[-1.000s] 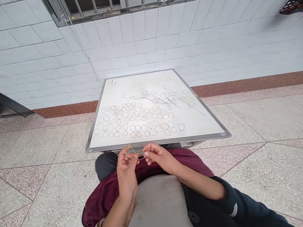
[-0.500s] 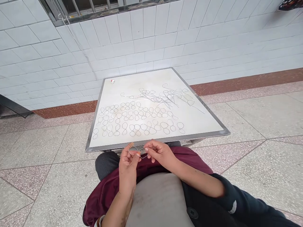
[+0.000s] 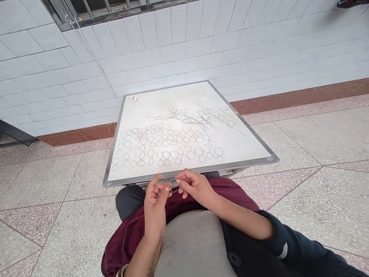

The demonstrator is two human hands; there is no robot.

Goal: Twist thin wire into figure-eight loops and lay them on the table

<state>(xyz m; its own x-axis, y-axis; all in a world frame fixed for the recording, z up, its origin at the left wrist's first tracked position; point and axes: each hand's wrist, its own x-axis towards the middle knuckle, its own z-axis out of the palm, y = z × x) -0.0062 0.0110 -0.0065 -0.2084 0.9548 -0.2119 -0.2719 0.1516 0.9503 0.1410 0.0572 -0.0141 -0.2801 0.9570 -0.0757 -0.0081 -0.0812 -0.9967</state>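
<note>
Between my hands, just off the near edge of the table, is a thin wire bent into two loops like a figure eight. My left hand pinches it near the crossing, with thumb and fingers closed on it. With thumb and forefinger my right hand grips the loop on the right side. On the white tabletop beyond lie several rows of wire figure-eights. Farther back, a tangled pile of looped wires with straight tails spreads toward the right.
A metal rim edges the table. A small white and red object sits at its far left corner. Behind stands a white tiled wall with a barred window. Speckled floor surrounds the table.
The camera view has shifted slightly. Both hands keep their grip on the wire, with only slight finger movement.
</note>
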